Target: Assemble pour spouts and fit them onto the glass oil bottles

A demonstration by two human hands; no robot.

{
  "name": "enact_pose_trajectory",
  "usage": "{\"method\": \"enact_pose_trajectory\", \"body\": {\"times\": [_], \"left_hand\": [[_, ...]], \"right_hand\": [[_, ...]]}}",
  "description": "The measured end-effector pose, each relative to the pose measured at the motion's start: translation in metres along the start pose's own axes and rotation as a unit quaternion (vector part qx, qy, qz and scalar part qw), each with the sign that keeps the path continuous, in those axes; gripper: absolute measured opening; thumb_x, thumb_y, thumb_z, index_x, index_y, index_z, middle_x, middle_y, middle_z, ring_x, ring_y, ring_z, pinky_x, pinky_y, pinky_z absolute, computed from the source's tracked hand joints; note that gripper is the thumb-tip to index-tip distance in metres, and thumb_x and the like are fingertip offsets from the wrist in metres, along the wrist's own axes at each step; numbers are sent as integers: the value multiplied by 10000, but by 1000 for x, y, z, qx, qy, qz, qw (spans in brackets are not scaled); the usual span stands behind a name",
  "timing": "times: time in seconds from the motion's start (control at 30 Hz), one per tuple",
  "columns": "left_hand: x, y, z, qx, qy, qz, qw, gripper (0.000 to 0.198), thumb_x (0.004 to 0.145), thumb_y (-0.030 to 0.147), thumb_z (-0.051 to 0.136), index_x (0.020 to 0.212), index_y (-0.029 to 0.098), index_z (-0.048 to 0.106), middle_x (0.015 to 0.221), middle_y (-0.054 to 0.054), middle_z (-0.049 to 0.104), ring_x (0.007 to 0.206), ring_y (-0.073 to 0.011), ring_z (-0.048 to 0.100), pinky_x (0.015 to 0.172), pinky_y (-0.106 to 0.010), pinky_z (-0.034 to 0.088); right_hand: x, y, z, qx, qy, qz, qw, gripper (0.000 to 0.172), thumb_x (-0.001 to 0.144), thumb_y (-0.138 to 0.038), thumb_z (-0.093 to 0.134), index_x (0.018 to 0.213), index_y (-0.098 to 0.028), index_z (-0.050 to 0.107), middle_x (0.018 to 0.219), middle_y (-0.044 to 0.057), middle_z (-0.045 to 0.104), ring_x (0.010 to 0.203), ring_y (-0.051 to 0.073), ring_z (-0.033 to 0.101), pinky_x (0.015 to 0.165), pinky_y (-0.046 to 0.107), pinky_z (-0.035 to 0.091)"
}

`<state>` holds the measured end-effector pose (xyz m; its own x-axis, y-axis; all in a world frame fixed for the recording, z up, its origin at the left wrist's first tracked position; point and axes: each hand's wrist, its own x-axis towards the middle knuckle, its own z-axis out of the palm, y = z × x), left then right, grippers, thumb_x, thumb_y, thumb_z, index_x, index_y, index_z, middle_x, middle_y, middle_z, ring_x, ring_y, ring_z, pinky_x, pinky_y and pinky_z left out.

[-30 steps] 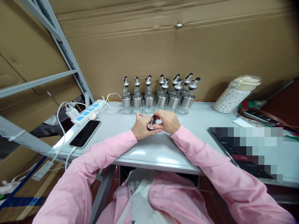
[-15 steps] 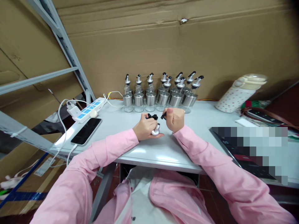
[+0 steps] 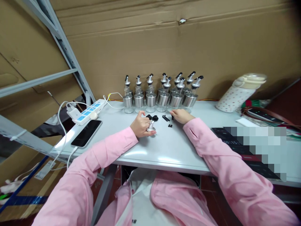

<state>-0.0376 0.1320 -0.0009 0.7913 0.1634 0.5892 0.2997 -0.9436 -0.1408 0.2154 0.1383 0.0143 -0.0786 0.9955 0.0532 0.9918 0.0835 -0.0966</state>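
My left hand holds a silver pour spout just above the table, thumb along its base and index finger raised. Behind the spout lie two black ribbed stoppers. The fingertips of my right hand are pinched on a small black part at the tabletop; its upper end is hidden. To its left are slim black flip caps, and nearer me two tiny black pieces. Glass bottles with steel sleeves stand in rows behind, several topped with silver-and-black spouts.
A power strip with white cables and a phone lie at left on the table. A dotted flask stands at right, near a dark, partly blurred-out device. Cardboard forms the back wall.
My right hand has opened out of its fist and moved right, down to the tabletop, uncovering the flip caps and tiny pieces. My left hand shifted slightly left with the spout, its index finger lifting.
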Motion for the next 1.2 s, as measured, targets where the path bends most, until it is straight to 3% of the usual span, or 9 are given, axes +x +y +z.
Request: {"method": "enact_pose_trajectory", "body": {"times": [0.17,0.27,0.37,0.53,0.73,0.97,1.2], "left_hand": [[1,2,1,-10,14,22,1000,635,911,565,171,557,162,510,517,-10,570,515,-120,476,787,-417,288],[1,3,1,-8,-1,14,1000,632,908,567,181,554,163,514,515,-11,573,520,-122,482,798,-421,290],[1,3,1,-10,4,18,1000,626,907,565,192,550,164,513,524,-14,582,526,-125,496,801,-420,291],[1,4,1,-16,-22,-4,1000,604,888,590,238,556,168,513,553,-20,605,543,-133,514,816,-429,296],[2,5,0,-17,-34,-8,999,582,881,588,270,549,170,504,543,-15,595,543,-131,514,822,-429,304],[1,4,2,-19,-2,18,1000,585,894,559,247,561,164,521,554,-19,609,536,-127,519,826,-426,300],[1,5,1,-19,-8,11,1000,536,880,541,308,557,168,517,544,-10,597,535,-125,517,831,-424,298]], "right_hand": [[3,3,0,42,36,42,998,219,874,-228,430,943,-170,630,905,80,714,868,178,639,752,238,407],[3,4,3,42,22,86,995,233,846,-214,453,1006,-159,613,788,79,715,804,189,646,722,259,424],[2,6,7,12,9,99,995,236,822,-210,468,969,-148,642,861,129,709,853,227,644,729,297,429],[-1,11,2,-4,-1,86,996,237,809,-209,480,940,-177,675,970,114,695,902,221,632,752,291,432],[-1,24,-7,43,-54,-44,997,155,722,-180,593,829,-220,697,788,-6,694,712,131,618,668,210,437],[0,34,-3,-6,-38,36,999,120,717,-215,618,777,-167,710,804,66,711,759,181,632,655,243,435],[1,11,4,-10,9,32,999,155,750,-270,605,777,-174,724,786,84,716,754,191,644,659,256,447]]}}
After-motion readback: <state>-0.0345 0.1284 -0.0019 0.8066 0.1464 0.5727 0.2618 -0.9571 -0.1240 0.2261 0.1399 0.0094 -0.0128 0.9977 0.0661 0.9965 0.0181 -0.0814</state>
